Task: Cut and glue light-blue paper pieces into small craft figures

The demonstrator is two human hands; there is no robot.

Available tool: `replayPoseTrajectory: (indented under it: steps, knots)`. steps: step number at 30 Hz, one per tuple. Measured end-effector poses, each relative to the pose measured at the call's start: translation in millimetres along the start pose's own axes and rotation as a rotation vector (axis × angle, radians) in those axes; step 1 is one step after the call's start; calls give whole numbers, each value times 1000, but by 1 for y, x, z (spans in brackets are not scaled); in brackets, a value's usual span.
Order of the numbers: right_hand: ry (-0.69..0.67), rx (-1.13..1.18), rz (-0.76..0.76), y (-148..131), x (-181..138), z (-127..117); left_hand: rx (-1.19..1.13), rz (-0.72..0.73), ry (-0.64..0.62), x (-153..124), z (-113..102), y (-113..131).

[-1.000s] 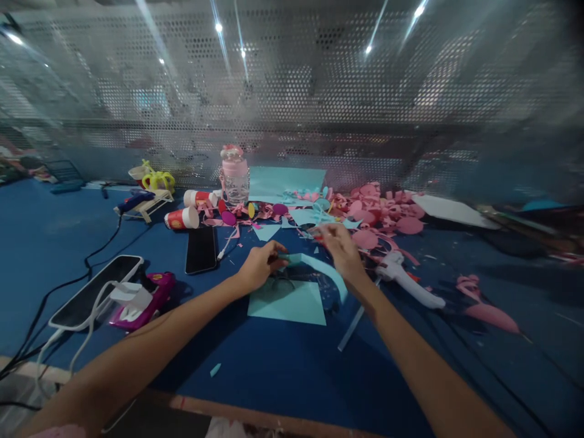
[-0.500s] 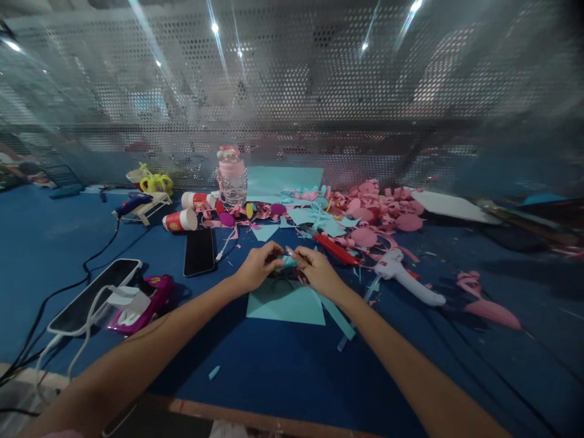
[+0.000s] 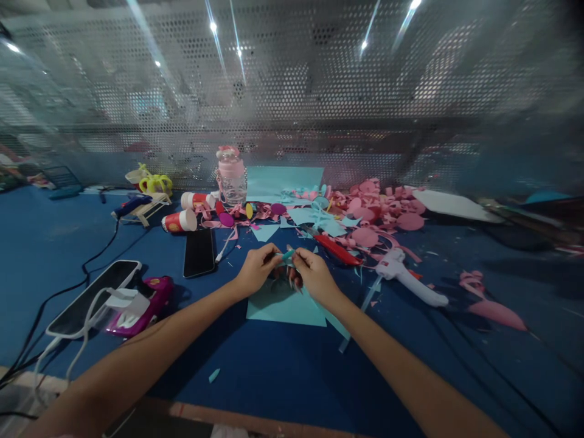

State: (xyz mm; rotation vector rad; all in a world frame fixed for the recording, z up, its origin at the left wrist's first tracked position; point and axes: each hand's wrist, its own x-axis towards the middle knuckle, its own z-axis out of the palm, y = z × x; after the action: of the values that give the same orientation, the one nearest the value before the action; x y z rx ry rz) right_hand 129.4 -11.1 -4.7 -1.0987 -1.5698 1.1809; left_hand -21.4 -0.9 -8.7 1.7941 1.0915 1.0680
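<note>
Between the fingertips of both hands is a small turquoise paper piece [image 3: 287, 256], partly covered by the fingers. My left hand [image 3: 256, 267] pinches its left end, and my right hand [image 3: 316, 271] pinches the right end, with the fingers of both closed. Just below them lies a light turquoise paper sheet [image 3: 285, 309], flat on the blue table [image 3: 255, 371]. A narrow turquoise strip [image 3: 338, 325] sticks out from under my right forearm. Beyond my right hand rests a red-handled tool [image 3: 340, 250].
A white glue gun [image 3: 410, 280] lies at right, near heaped pink paper pieces [image 3: 365, 210]. A black phone [image 3: 199, 252], tipped paper cups [image 3: 181, 221] and a clear pink-topped bottle [image 3: 232, 179] stand left of centre. At left are a charging phone [image 3: 98, 298] and a purple gadget [image 3: 146, 307].
My right-hand fingers have shifted slightly, and more of the turquoise piece shows between the hands. My right forearm now covers more of the strip.
</note>
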Motion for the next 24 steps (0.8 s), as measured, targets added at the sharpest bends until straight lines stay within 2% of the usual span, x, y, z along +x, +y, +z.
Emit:
replayPoseTrajectory:
  steps: [5, 9, 16, 24]
  knots:
    - [9, -15, 1, 0, -1, 2, -95, -35, 52, 0, 4, -3]
    - [11, -105, -29, -1, -2, 1, -191, -94, 43, 0, 4, -4]
    - [20, -261, -84, -3, -1, -3, -181, -153, 21, 1, 3, -4]
    - [37, -286, -104, 1, -2, 1, -145, -85, 5, -2, 5, 1]
